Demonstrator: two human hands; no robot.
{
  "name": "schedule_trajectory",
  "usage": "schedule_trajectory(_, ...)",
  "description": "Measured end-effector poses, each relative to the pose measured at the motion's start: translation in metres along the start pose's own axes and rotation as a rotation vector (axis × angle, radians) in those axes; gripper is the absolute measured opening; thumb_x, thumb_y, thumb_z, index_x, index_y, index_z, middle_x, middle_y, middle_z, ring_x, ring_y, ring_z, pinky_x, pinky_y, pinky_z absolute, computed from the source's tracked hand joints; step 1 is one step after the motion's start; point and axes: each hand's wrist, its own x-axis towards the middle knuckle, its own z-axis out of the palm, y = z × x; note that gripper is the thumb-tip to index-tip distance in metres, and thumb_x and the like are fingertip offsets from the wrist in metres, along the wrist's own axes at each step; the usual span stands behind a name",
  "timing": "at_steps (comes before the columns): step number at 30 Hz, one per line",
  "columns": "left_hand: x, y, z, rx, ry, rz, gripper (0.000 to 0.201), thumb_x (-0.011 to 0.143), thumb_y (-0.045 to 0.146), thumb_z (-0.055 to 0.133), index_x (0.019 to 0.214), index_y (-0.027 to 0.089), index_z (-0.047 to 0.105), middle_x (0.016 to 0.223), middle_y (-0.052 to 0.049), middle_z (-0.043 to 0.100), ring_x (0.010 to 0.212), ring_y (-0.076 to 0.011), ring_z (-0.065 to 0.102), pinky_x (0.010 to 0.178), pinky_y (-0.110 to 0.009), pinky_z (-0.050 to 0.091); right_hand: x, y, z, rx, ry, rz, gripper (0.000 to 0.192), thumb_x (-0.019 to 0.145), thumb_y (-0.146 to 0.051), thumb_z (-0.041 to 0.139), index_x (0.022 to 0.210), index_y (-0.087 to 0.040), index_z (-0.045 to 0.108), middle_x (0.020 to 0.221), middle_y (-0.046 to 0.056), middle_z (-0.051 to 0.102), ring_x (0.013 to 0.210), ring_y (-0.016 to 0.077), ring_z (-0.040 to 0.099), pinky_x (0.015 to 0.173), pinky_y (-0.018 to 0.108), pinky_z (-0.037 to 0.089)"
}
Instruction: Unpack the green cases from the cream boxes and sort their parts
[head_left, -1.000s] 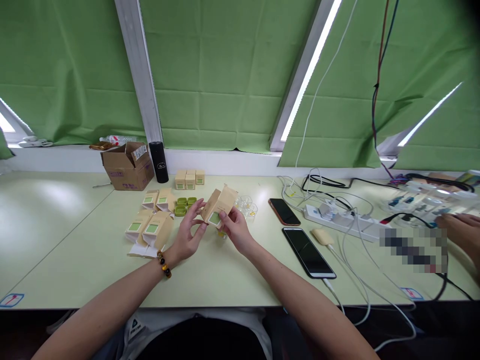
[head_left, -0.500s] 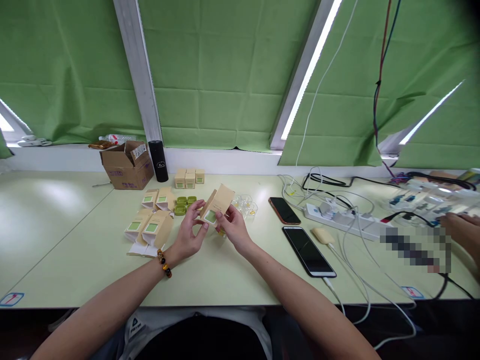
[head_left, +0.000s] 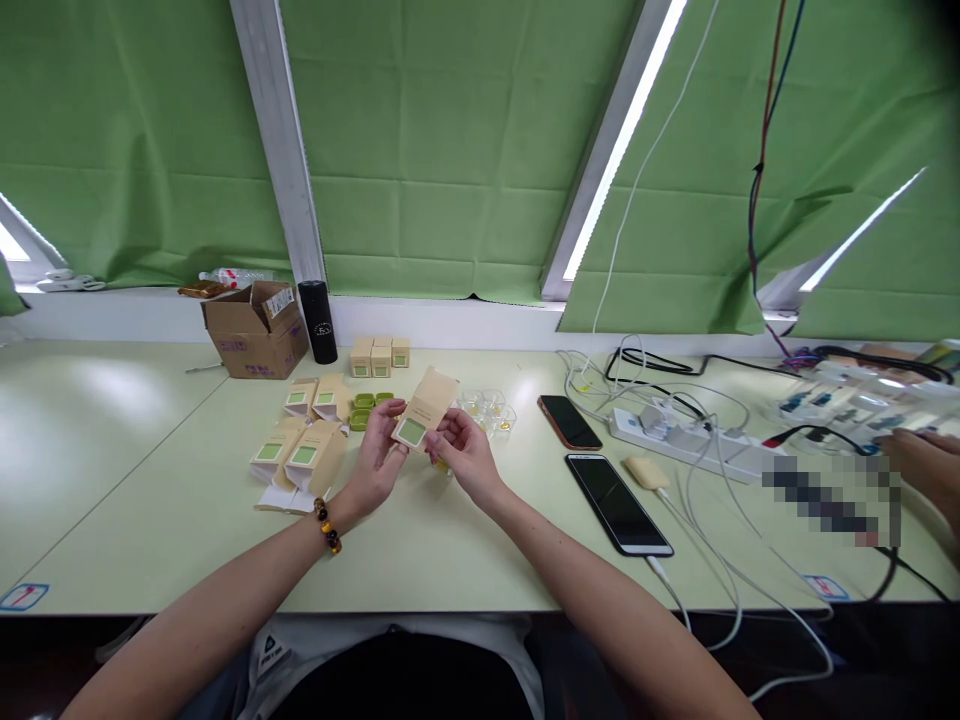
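The left hand [head_left: 373, 462] and the right hand [head_left: 465, 455] both pinch 1 tan carton [head_left: 422, 410] above the table [head_left: 150, 520], near the flat cartons [head_left: 304, 455]. Fingers hide its lower edge. Print on its green label is unreadable.
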Motion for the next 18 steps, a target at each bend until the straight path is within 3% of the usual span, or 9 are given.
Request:
schedule_trajectory(4, -0.0007, -0.0007, 0.0007, -0.001, 0.008, 0.007, 0.051, 0.094, 0.025, 0.064, 0.141, 0.025, 0.043, 0.137, -0.011, 0.052, 0.127, -0.0265, 0.057, 0.104, -0.042, 0.051, 0.0003, -0.0015, 0.0001, 0.006, 0.000, 0.008, 0.053, 0.074, -0.054, 0.091, 0.106, -0.022, 0.064, 0.085, 0.001, 0.070, 0.068, 0.0147, 0.065, 0.056, 0.026, 0.054)
schedule_trajectory(10, -0.0025, -0.0090, -0.0033, -0.013, 0.007, -0.004, 0.060, 0.085, 0.013, 0.064, 0.140, 0.027, 0.044, 0.140, -0.011, 0.054, 0.114, -0.0234, 0.061, 0.083, -0.033, 0.051, 0.0001, -0.0065, -0.0022, 0.029, 0.007, 0.037, 0.050, 0.081, -0.058, 0.085, 0.106, -0.020, 0.065, 0.072, -0.003, 0.067, 0.055, 0.0122, 0.061, 0.057, 0.028, 0.054)
schedule_trajectory(14, -0.0027, -0.0073, -0.0032, -0.053, -0.002, 0.005, 0.054, 0.095, 0.027, 0.064, 0.145, 0.026, 0.043, 0.144, -0.014, 0.054, 0.129, -0.0278, 0.059, 0.100, -0.040, 0.050, 0.0007, -0.0071, -0.0026, 0.047, 0.026, 0.029, 0.052, 0.079, -0.057, 0.087, 0.107, -0.021, 0.064, 0.075, -0.002, 0.069, 0.056, 0.0116, 0.061, 0.057, 0.028, 0.054)
schedule_trajectory(18, -0.0030, -0.0064, -0.0004, -0.036, 0.016, -0.012, 0.054, 0.098, 0.034, 0.068, 0.145, 0.026, 0.043, 0.142, -0.014, 0.056, 0.127, -0.0267, 0.062, 0.104, -0.041, 0.051, 0.0019, -0.0058, -0.0021, 0.046, 0.041, 0.026, 0.053, 0.077, -0.057, 0.089, 0.107, -0.020, 0.065, 0.078, -0.002, 0.069, 0.057, 0.0112, 0.061, 0.056, 0.027, 0.054)
